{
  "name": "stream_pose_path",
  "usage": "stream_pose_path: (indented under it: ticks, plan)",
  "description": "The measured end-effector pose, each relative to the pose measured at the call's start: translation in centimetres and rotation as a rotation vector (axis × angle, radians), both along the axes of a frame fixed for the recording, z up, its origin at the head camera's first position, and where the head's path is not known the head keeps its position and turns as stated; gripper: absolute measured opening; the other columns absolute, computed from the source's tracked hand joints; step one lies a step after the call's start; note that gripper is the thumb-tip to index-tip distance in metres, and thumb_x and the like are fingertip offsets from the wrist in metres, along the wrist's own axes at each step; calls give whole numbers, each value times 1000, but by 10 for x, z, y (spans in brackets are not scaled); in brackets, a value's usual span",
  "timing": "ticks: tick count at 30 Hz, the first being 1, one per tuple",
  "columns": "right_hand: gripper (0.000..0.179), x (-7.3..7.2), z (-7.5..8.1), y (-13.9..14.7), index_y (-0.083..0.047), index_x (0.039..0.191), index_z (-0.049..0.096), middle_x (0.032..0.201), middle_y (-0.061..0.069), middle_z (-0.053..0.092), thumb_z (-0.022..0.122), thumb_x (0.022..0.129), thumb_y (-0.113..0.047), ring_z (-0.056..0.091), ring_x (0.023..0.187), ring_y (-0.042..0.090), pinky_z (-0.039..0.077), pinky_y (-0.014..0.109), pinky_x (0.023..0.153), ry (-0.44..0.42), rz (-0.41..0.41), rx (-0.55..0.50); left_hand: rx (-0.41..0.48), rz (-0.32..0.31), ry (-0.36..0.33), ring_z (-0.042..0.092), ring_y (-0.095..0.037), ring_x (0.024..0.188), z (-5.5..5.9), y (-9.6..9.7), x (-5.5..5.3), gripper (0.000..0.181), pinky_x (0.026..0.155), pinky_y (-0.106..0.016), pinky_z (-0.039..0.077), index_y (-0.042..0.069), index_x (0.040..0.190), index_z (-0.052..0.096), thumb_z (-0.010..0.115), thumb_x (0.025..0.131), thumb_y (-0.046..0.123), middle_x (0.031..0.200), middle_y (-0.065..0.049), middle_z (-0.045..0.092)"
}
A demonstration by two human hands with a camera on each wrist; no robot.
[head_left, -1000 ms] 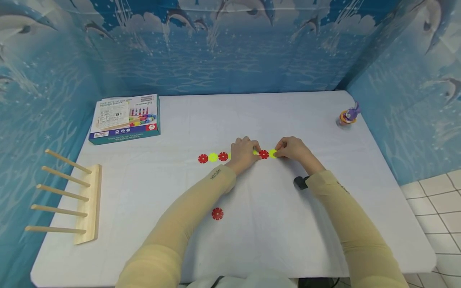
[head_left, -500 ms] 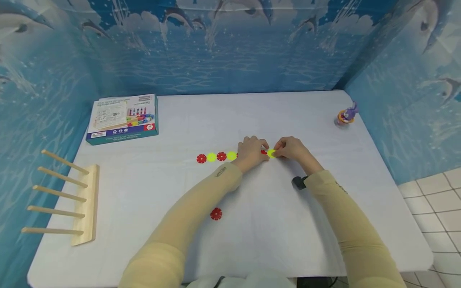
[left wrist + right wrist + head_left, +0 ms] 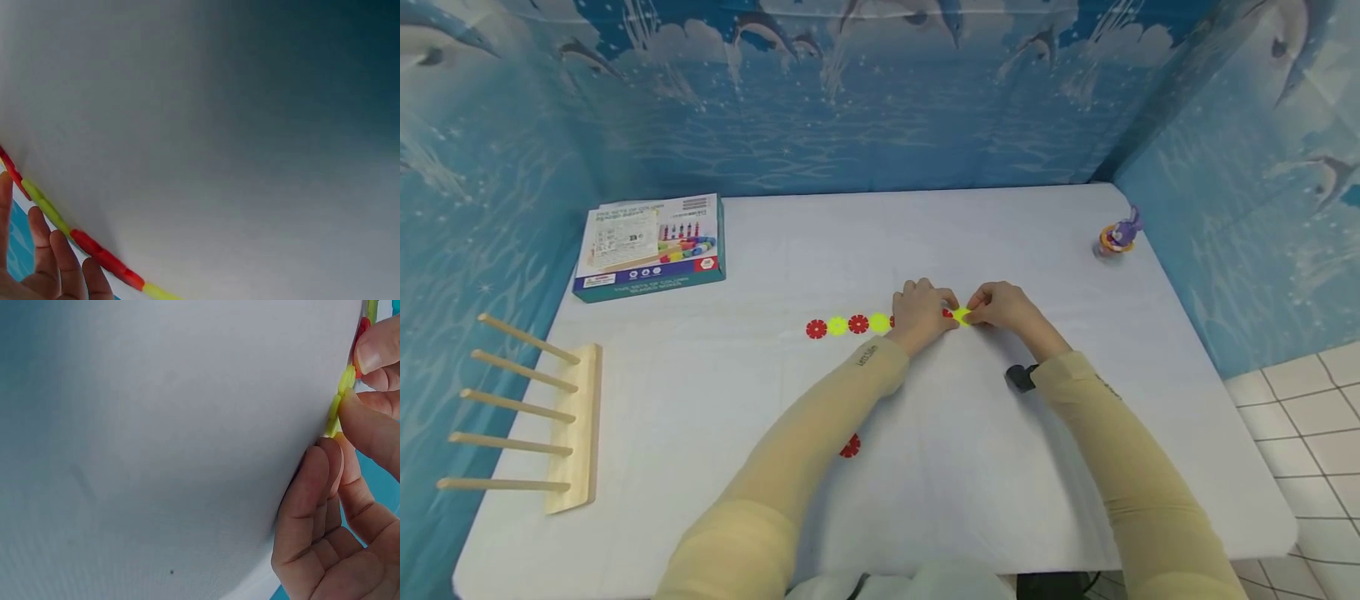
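Observation:
A row of notched, flower-shaped plastic discs, red and yellow by turns, lies across the middle of the table; a red disc (image 3: 816, 329) forms its left end. My left hand (image 3: 919, 315) covers part of the row, and its thumb and index finger pinch a red disc (image 3: 361, 339) near the right end. Directly beside it, my right hand (image 3: 1006, 307) pinches the yellow end disc (image 3: 961, 317) between thumb and index finger. These two discs meet edge to edge in the right wrist view. A loose red disc (image 3: 851, 447) lies nearer, partly hidden by the left sleeve.
A wooden rack (image 3: 580, 433) with several pegs stands at the left of the white table (image 3: 760, 517). A boxed toy set (image 3: 651, 247) lies at the back left, and a small purple figurine (image 3: 1122, 233) stands at the back right.
My left hand has slid right along the row onto the red disc beside the yellow end disc. My right hand keeps its pinch. The left sleeve now overlaps the loose red disc.

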State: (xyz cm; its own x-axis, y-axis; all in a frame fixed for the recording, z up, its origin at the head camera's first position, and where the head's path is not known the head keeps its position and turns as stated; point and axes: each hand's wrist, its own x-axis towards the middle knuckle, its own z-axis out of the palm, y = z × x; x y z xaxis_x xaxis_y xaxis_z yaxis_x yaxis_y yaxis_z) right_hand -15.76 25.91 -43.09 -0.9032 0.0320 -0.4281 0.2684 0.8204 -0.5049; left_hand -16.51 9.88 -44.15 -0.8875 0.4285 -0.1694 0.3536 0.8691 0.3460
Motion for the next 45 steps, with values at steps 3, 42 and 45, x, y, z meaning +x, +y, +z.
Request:
stream_pose_path:
  ticks: [3, 42, 45]
  plan:
    - [24, 1, 0, 0, -1, 104, 63, 93, 10, 61, 70, 89, -19, 54, 80, 18, 43, 25, 67, 0, 1, -4, 3, 13, 3, 46, -18, 101, -1, 0, 1, 33, 81, -31, 37, 34, 118, 69, 72, 87, 45, 112, 2, 57]
    - [69, 136, -14, -154, -6, 146, 41, 148, 10, 42, 74, 87, -20, 39, 136, 24, 36, 42, 112, 245, 667, -165, 34, -7, -18, 46, -19, 104, -3, 3, -3, 29, 85, -32, 38, 32, 114, 68, 72, 88, 43, 111, 1, 56]
    - [70, 135, -13, -157, -6, 146, 42, 148, 10, 43, 75, 87, -21, 39, 136, 23, 36, 42, 112, 246, 675, -147, 32, -7, -25, 46, -19, 104, -2, 1, -3, 28, 86, -33, 38, 32, 113, 68, 73, 87, 43, 111, 2, 56]
